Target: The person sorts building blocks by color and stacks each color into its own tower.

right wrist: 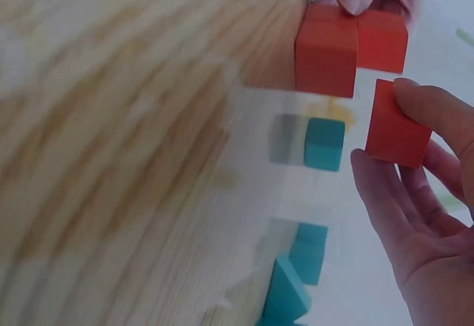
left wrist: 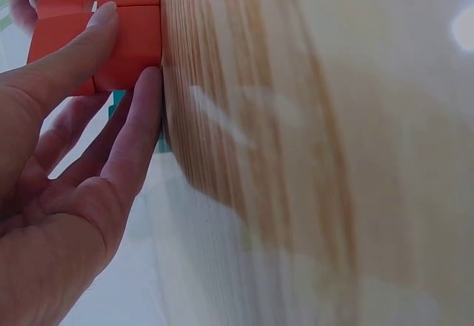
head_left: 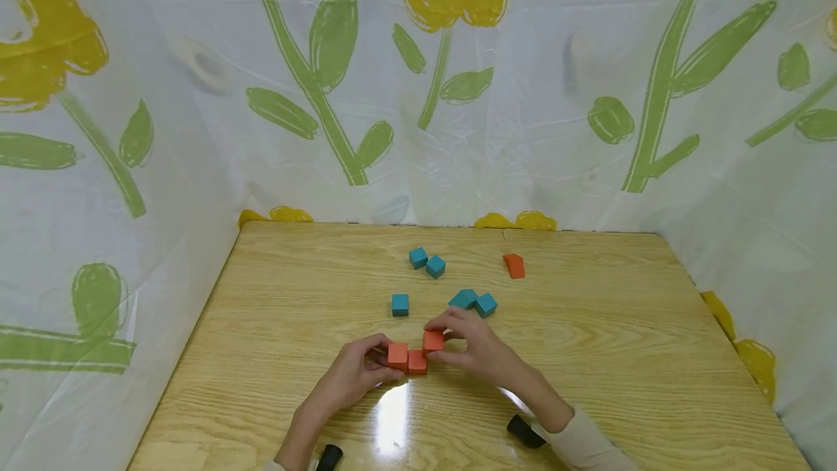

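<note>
Two red cubes stand side by side on the table, with another red cube (left wrist: 55, 37) stacked on the left one. My left hand (head_left: 356, 371) grips this left stack, thumb on the near side and fingers at its left and far side. The right-hand bottom cube (right wrist: 326, 55) adjoins the stack. Between thumb and fingertips, my right hand (head_left: 480, 347) pinches a further red cube (right wrist: 396, 126), raised off the table beside the upper cube and close to the top of the right-hand bottom cube.
Beyond the hands lie a single teal cube (head_left: 400, 304), a pair of teal cubes (head_left: 427, 262), and a teal wedge (head_left: 463, 299) beside another teal cube (head_left: 486, 304). Farther back right is a red angled block (head_left: 514, 266). Flower-printed cloth (head_left: 523, 151) surrounds the wooden table (head_left: 314, 275).
</note>
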Motion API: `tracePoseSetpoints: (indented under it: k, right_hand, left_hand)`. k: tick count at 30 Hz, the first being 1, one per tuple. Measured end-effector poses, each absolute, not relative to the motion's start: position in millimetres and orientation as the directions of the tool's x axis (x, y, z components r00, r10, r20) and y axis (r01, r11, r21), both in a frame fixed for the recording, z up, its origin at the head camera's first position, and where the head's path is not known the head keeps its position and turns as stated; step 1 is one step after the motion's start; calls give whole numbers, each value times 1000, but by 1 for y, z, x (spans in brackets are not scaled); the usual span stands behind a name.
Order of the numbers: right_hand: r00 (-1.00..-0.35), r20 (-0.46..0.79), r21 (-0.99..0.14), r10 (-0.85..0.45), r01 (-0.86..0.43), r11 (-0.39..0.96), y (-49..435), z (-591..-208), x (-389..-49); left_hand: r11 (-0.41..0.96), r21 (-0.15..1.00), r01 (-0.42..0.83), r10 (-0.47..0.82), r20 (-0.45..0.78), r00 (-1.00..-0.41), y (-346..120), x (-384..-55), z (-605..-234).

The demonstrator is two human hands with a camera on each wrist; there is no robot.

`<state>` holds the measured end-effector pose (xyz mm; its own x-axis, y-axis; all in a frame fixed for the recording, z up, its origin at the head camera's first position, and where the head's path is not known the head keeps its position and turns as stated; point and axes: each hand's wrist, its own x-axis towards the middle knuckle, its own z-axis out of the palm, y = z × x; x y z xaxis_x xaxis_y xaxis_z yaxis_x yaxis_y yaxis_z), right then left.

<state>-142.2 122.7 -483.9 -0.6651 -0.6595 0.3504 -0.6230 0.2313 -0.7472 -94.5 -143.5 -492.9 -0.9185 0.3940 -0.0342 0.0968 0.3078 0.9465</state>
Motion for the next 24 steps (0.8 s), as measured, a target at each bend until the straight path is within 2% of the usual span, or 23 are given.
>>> tracePoseSetpoints:
  k: [6, 14, 24]
  right_hand:
    - [-614, 389, -721, -686, -667, 188, 115, -486, -140]
    - [-587, 381, -691, -714, -694, 202, 107, -490, -136]
    - [-599, 340, -710, -725, -669, 220, 100, -485, -133]
  left_hand:
    - [302, 948, 97, 402, -35, -915, -143, -95, -493]
    - [297, 950, 94, 400, -35, -916, -144, -94, -492]
    - [319, 942, 106, 398, -32, -917, -143, -94, -491]
